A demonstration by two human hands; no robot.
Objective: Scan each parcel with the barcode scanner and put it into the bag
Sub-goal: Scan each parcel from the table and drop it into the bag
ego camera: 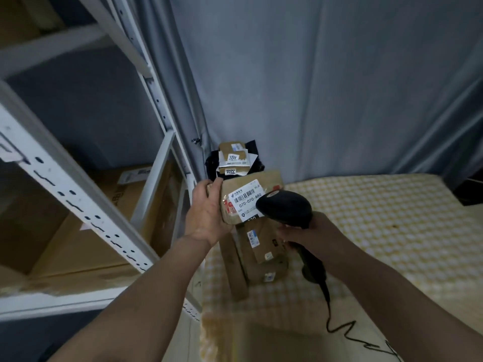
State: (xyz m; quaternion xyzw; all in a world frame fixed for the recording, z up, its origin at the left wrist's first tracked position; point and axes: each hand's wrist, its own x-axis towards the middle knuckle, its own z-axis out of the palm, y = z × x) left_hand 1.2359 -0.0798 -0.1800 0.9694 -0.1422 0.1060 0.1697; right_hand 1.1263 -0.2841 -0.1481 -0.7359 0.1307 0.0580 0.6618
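My left hand grips the brown labelled parcel above the checked table; my right hand holds the black scanner on it. Scanning, probably; next it goes into the far black bag.

Lower part of parcel label hidden behind scanner head. Small print on label too tiny to read. Scanner handle mostly covered by right hand. Cord cut off at bottom edge. Left hand fingers hidden behind parcel. Bag mostly hidden by parcels inside and held parcel. Pile on table partly covered by hands; its labels blurred. Shelf blurred, cut off at left edge. Boxes partly hidden behind shelf.
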